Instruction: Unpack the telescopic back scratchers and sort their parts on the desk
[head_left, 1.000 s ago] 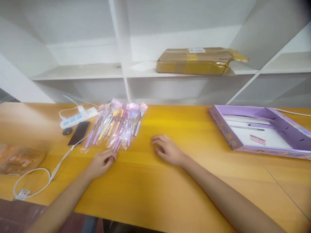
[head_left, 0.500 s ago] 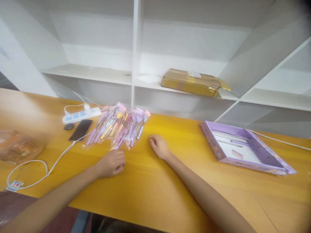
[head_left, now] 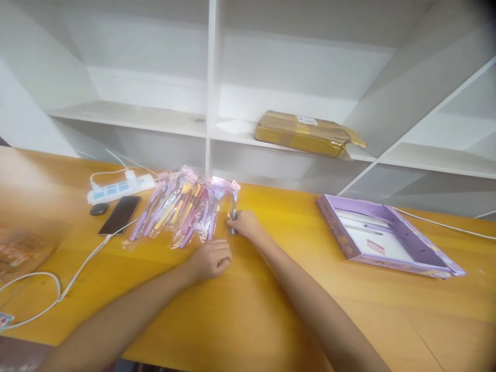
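My right hand (head_left: 246, 223) is closed on the handle of a light-blue back scratcher (head_left: 234, 206), at the right end of a pile. Its clawed head points away from me, with a pink tag near it. The other back scratchers (head_left: 178, 212), purple, yellow, pink and blue, lie heaped in clear plastic sleeves left of my right hand. Just in front of the pile, my left hand (head_left: 213, 258) rests on the table with its fingers curled in, and nothing shows in it.
To the right, a shallow purple box (head_left: 383, 235) holds a few slim items and a pink label. A phone (head_left: 120, 214), black mouse (head_left: 99, 208), power strip (head_left: 121, 189) and white cable lie left. An orange package (head_left: 23, 250) is further left. A taped carton (head_left: 306, 133) sits on the shelf.
My right hand has reached the pile's right end and taken hold of the light-blue back scratcher, whose handle now stands more upright. My left hand has shifted right. The view has shifted slightly.
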### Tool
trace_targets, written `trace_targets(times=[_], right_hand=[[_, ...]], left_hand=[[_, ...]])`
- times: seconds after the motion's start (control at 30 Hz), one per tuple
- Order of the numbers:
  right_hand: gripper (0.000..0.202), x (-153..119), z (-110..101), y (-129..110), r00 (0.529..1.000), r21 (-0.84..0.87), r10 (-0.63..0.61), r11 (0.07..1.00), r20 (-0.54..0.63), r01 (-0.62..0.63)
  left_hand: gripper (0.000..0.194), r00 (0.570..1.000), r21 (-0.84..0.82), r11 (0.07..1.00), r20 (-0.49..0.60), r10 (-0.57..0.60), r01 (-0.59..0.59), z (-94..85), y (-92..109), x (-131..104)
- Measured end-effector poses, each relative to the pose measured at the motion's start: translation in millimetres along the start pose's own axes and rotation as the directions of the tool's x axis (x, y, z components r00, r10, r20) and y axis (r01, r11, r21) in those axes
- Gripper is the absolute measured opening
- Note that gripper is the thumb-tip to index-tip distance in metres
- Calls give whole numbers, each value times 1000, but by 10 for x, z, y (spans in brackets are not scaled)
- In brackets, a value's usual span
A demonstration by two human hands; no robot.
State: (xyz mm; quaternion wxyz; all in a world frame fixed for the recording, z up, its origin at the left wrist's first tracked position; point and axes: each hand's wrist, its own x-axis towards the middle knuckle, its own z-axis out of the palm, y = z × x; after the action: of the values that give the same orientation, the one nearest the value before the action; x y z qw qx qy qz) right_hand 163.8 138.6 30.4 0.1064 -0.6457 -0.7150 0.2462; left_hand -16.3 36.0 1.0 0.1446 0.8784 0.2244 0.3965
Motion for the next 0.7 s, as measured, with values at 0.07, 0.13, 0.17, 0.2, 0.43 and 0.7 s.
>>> trace_targets(times=[0.07,0.13,0.17,0.2,0.43,0.7], right_hand=[[31,-195,-27,173,999,74,-40,996,1,40],[24,-413,-26,322,996,136,-84,987,-22,87],[20,-523,-10,379,994,160,-108,981,-34,112],[19,-631,19,419,990,180,-136,973,-44,141],[21,-1153,366,344,877,169,-475,860,-74,481],[27,-967,255,609,620,136,-605,652,-499,746]], left_hand=[[22,997,-21,998,-44,-65,64,-28,12,-34],[19,976,-97,982,-133,-175,163,-15,5,-18],[21,951,-171,962,-190,-245,214,5,-3,4],[28,914,-267,928,-244,-325,259,30,-14,32],[41,607,-710,520,-164,-778,475,69,-85,252],[24,499,-737,211,194,-845,643,11,242,292]])
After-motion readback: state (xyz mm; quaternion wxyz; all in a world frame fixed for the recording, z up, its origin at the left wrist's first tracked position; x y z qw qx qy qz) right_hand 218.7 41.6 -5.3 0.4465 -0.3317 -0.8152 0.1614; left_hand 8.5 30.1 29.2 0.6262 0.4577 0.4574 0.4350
